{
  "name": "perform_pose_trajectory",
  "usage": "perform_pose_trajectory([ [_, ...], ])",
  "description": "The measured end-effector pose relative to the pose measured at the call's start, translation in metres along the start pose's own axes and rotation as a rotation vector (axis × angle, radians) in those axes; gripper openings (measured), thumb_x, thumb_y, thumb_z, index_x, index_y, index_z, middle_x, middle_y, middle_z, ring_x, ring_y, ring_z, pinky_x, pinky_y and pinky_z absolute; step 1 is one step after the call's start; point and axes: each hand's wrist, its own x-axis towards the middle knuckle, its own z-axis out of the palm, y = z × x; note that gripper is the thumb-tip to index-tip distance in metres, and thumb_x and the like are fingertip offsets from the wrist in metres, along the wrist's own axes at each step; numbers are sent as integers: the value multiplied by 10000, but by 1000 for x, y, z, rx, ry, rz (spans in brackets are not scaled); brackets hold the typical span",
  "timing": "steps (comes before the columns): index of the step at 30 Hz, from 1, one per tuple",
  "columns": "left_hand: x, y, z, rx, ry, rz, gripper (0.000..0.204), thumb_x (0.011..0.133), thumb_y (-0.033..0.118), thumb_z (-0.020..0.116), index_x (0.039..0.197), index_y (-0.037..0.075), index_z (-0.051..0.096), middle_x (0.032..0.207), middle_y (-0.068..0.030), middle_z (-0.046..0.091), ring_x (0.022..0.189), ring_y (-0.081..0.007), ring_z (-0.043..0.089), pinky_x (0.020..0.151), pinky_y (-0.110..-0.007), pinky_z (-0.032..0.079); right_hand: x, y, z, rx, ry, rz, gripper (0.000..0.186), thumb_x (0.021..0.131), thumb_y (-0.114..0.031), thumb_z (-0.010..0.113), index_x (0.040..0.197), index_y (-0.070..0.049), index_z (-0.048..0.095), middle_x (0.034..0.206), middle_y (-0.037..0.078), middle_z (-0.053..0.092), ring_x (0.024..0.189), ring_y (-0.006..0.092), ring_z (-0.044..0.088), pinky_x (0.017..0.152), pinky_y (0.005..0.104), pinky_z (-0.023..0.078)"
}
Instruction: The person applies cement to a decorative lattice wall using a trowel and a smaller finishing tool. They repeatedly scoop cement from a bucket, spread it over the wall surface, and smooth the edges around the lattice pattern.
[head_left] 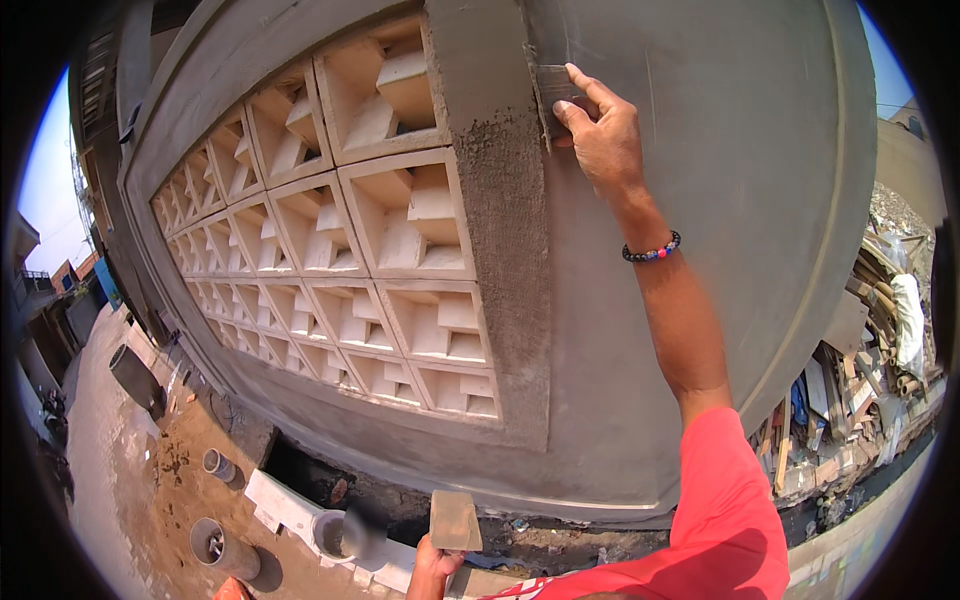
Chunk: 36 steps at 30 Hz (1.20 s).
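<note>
My right hand (600,135), a beaded bracelet on its wrist, grips a small flat scraper blade (551,88) against the raised edge of a rough wet plaster band (497,215), high on the grey wall (700,140). The band borders a grid of cream ventilation blocks (405,215) at the left. Low at the bottom centre, my left hand (435,562) holds a flat square mortar-stained board (455,520).
Below the wall runs a dark open drain (310,470) with pale slabs (275,500) alongside. Buckets (212,545) and a dark cylinder (135,378) stand on sandy ground at the left. Scrap wood and rubble (850,385) lie piled at the right, beyond the wall's curved edge.
</note>
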Motion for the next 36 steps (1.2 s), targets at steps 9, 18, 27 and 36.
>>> perform_pose_trajectory([
  [9, -4, -4, -2, -68, -87, -57, 259, 875, 183, 523, 1075, 39, 601, 1001, -115, 655, 845, -276, 652, 659, -406, 529, -71, -6, -53, 364, -49, 263, 443, 848, -24, 584, 1262, 102, 488, 1063, 168, 637, 960, 176, 620, 817, 299, 527],
  [18, -28, -16, 15, -73, 18, 11, 228, 863, 125, 544, 1055, 16, 599, 957, -115, 661, 787, -254, 664, 632, -379, 551, 17, -36, -23, -733, 74, -492, 427, 807, -63, 596, 1226, 5, 549, 1038, 157, 582, 948, 294, 589, 809, 361, 513],
  [27, -24, -15, 8, -115, -8, 16, 243, 873, 126, 529, 1077, 7, 583, 979, -123, 657, 820, -265, 667, 664, -396, 564, -22, -9, 39, -792, -110, -599, 400, 765, -86, 649, 1149, -6, 567, 923, 133, 577, 906, 299, 581, 740, 369, 551],
  [36, -27, -8, -10, -164, 13, 39, 245, 889, 136, 507, 1096, 28, 581, 979, -117, 653, 821, -267, 664, 657, -404, 561, 61, -36, -18, -17, 76, -213, 412, 845, -63, 595, 1236, 52, 535, 1071, 162, 598, 940, 227, 567, 770, 336, 494],
])
